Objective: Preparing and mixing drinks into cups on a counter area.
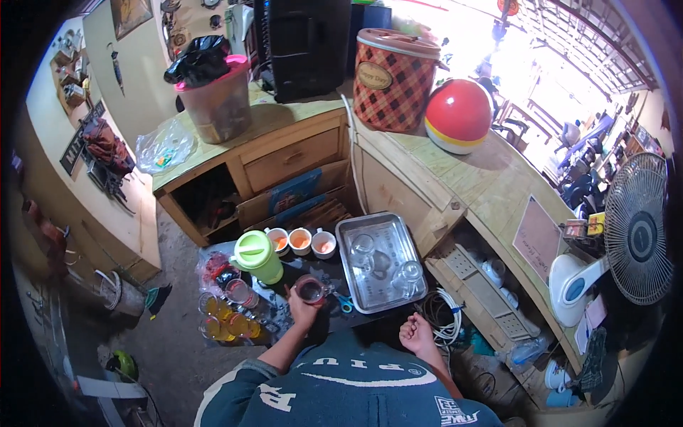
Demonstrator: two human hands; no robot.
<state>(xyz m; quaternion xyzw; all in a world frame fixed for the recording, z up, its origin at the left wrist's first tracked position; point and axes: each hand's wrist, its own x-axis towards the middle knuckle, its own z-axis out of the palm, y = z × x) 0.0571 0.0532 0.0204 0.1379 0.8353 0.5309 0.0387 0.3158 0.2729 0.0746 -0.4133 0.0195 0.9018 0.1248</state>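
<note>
My left hand point(303, 313) is closed around a clear glass mug point(311, 289) with something dark in it, above the low dark table. My right hand point(416, 333), fingers curled in and with nothing visible in them, hovers by the near right corner of a metal tray point(391, 235). Two clear glass vessels, a cup point(363, 245) and a second glass point(410, 272), stand in that tray. Beyond the mug are a light green lidded pitcher point(260, 257) and three white cups point(300, 243) with orange contents. Blue-handled scissors point(346, 305) lie between mug and tray.
Several glasses of yellow liquid point(231, 324) and a reddish-topped container point(240, 292) crowd the table's left side. Coiled white cable point(448, 320) lies right of the tray. Wooden counters hold a plaid cooler point(395, 85), a red-and-white ball-shaped object point(460, 114) and a fan point(637, 228).
</note>
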